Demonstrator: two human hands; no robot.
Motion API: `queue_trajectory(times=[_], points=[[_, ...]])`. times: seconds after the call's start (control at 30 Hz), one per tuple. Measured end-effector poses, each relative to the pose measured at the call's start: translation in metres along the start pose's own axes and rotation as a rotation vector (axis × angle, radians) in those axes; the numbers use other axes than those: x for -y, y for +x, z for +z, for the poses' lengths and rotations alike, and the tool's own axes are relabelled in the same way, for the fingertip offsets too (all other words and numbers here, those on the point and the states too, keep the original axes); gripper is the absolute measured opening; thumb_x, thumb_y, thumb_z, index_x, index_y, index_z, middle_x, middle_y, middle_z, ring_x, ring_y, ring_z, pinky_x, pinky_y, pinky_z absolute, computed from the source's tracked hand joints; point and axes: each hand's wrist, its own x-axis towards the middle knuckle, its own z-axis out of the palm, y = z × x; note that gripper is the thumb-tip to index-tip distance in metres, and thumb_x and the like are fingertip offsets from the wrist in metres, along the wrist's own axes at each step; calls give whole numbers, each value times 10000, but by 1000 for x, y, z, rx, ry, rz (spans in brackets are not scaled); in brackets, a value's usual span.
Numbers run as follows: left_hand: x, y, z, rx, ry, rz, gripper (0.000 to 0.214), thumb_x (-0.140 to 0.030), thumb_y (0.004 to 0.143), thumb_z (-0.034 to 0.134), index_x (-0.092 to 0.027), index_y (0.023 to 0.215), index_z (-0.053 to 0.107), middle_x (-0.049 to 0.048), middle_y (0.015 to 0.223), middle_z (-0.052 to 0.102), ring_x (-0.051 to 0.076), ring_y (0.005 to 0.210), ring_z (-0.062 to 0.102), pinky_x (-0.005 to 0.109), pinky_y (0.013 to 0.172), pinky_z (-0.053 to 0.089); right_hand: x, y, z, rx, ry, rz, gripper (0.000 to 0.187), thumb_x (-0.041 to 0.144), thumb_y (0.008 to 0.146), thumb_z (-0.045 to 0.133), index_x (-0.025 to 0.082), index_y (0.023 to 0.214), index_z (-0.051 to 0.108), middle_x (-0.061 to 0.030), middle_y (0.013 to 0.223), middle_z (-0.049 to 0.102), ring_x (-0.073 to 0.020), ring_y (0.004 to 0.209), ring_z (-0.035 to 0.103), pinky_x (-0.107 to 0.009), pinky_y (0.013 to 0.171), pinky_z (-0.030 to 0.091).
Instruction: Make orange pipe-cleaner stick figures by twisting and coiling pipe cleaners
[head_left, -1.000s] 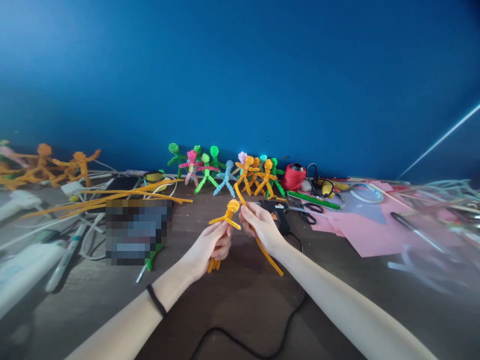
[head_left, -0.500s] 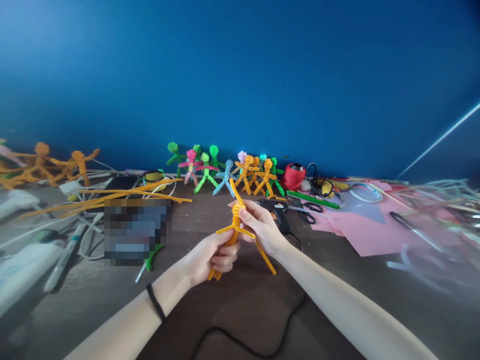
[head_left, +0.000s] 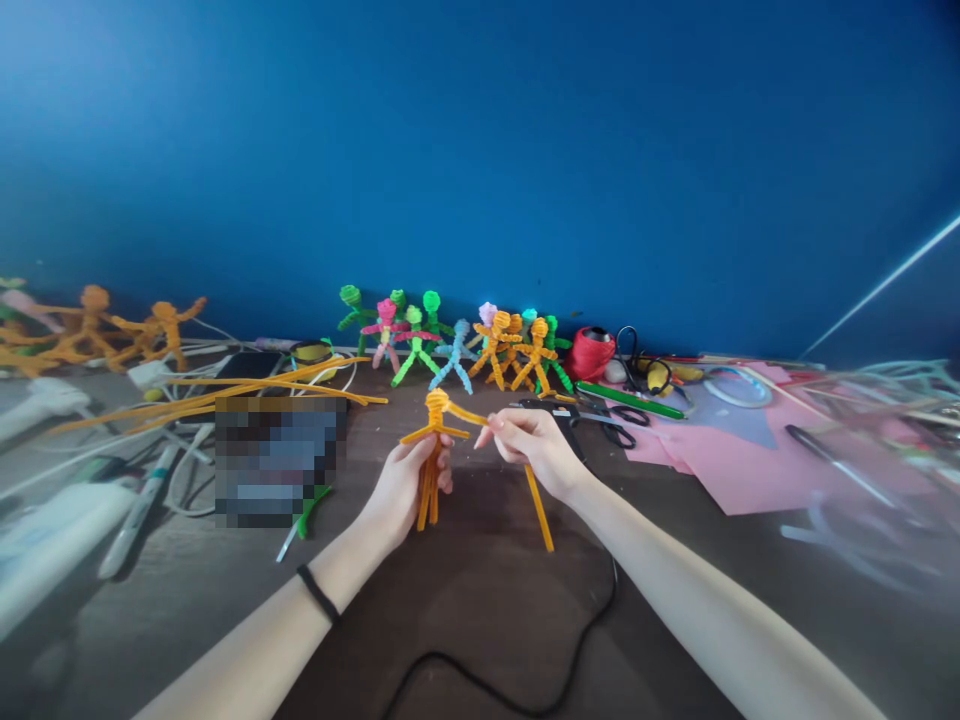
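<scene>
My left hand (head_left: 405, 485) is closed round the body of an orange pipe-cleaner figure (head_left: 432, 450), held upright above the dark wooden table (head_left: 487, 620). The figure has a coiled head and two short arms. My right hand (head_left: 534, 445) pinches a loose orange pipe cleaner (head_left: 538, 505) that runs from the figure's neck, through the fingers, and down toward the table. Both hands are close together at the centre of the view.
A row of finished pipe-cleaner figures (head_left: 457, 340) in green, pink, blue and orange stands by the blue wall. Straight orange pipe cleaners (head_left: 247, 392) lie at left. A black glue gun (head_left: 559, 412), red thread spool (head_left: 590, 352), scissors (head_left: 611, 425) and pink paper (head_left: 720, 460) lie at right. A black cable (head_left: 525, 690) crosses the front.
My left hand turned the figure upright and shifted it a little left. My right hand pulled the loose pipe cleaner out to the right from the figure's neck.
</scene>
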Motion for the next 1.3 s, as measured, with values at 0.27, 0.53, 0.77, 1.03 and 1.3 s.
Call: queue_trajectory(times=[0.27,0.53,0.77,1.03,1.3], points=[[0,-6,7,3,30,5,108,-243,728,504,-138,711,522,-50,538,432,45,416,356,188,424,324,-6,-1,3,120,-294,71,319,409,757,536,122,680,653,10,601,526,-80,563,417,-223,544,289],[-2,-7,9,83,-16,31,276,-270,774,493,-139,1010,549,-59,562,391,33,416,305,185,432,277,-23,2,-2,27,-139,172,373,466,735,542,116,823,635,75,464,280,-42,410,228,-216,414,165],[-1,-6,8,108,14,62,213,-292,814,471,-144,962,512,-65,547,385,20,389,268,174,406,226,-28,3,0,20,-37,197,281,417,711,591,144,772,558,95,451,293,-30,382,225,-204,389,141],[-1,-6,7,85,135,90,224,-362,819,452,-193,710,353,-89,483,376,26,354,235,156,362,202,-26,1,2,61,56,218,263,373,670,629,130,761,584,88,484,337,-19,387,235,-210,394,139],[-4,-9,8,98,189,71,125,-301,814,430,-213,754,365,-105,443,357,21,327,204,132,345,166,-28,2,1,58,154,269,292,361,621,671,116,753,584,84,485,376,-9,372,227,-217,386,110]])
